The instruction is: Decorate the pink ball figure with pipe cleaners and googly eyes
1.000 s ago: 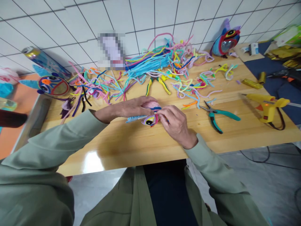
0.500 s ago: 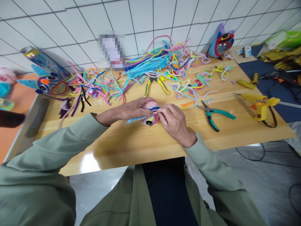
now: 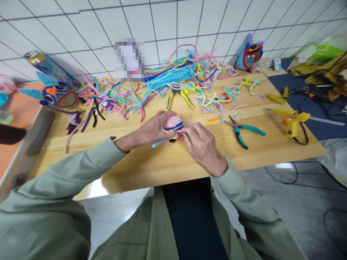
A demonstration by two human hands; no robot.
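A small pink pipe-cleaner figure [image 3: 173, 124] with a blue band and a round eye sits between my hands above the wooden table [image 3: 162, 162]. My left hand [image 3: 151, 129] wraps its fingers over the figure's top and left side. My right hand [image 3: 199, 144] pinches the figure's right side with closed fingers. A light blue pipe cleaner [image 3: 159, 143] sticks out to the left under my left hand.
Loose pipe cleaners [image 3: 173, 83] of many colours cover the far half of the table. Teal pliers [image 3: 242, 131] lie right of my hands, yellow-handled pliers [image 3: 180, 96] behind them. A yellow glue gun [image 3: 291, 121] rests at the right edge. Finished figures stand at far left [image 3: 58, 95] and far right [image 3: 248, 54].
The figure has been turned so its eye now faces down and is mostly hidden. Both hands stay on it; the camera view has shifted slightly.
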